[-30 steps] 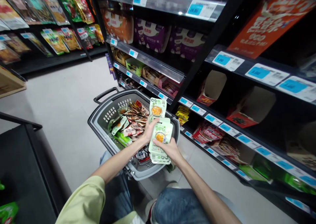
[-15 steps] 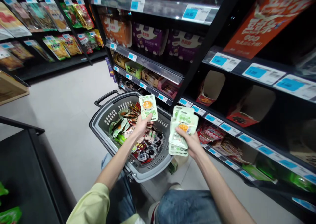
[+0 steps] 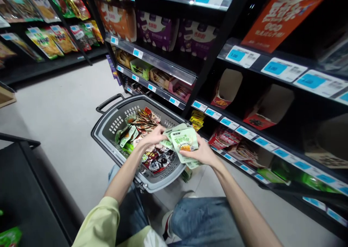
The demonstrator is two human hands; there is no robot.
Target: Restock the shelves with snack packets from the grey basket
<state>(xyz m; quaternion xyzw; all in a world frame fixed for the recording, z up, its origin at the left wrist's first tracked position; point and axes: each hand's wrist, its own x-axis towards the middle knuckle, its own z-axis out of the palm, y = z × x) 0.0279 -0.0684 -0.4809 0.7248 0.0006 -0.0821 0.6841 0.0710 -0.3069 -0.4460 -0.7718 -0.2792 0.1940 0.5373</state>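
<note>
My right hand (image 3: 204, 152) grips a fanned stack of pale green snack packets (image 3: 185, 140), thumb across the front one, which shows an orange food picture. My left hand (image 3: 157, 135) meets the stack's left side, its fingers closed on the edge of a green packet; the fingertips are partly hidden. Both hands are above the right part of a grey shopping basket (image 3: 163, 184) with perforated walls. Inside the basket lie many small snack packets (image 3: 159, 160), in red, pink, black and green.
Black store shelves (image 3: 195, 76) with price tags stand ahead and to the right. Purple cartons (image 3: 156, 29) and open red boxes (image 3: 258, 120) sit on them. Bagged snacks (image 3: 45, 42) fill a rack at far left. A dark low shelf (image 3: 24, 192) is near my left.
My left hand, which held one green packet upright over the basket, has moved right to the stack. My right hand has brought the stack slightly left. The view has shifted a little.
</note>
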